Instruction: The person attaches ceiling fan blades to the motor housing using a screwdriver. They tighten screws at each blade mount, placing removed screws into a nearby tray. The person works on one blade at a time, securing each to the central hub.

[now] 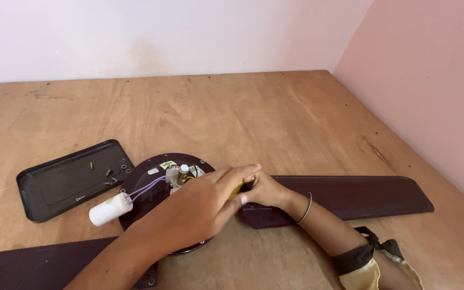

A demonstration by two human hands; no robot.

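left hand (205,201) pinching yellow tool (236,189) | right hand (264,190) grip unclear | glossy round motor hub (157,174)

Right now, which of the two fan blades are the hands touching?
The right blade, running toward the pink wall. Both hands meet at its inner end; the other blade lies untouched at the lower left.

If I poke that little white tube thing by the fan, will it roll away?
Probably only a little. The white cylinder is round and lies on its side on the wooden table, so it would likely roll. But thin purple wires tie it to the fan motor, which should stop it soon. It looks small and probably light.
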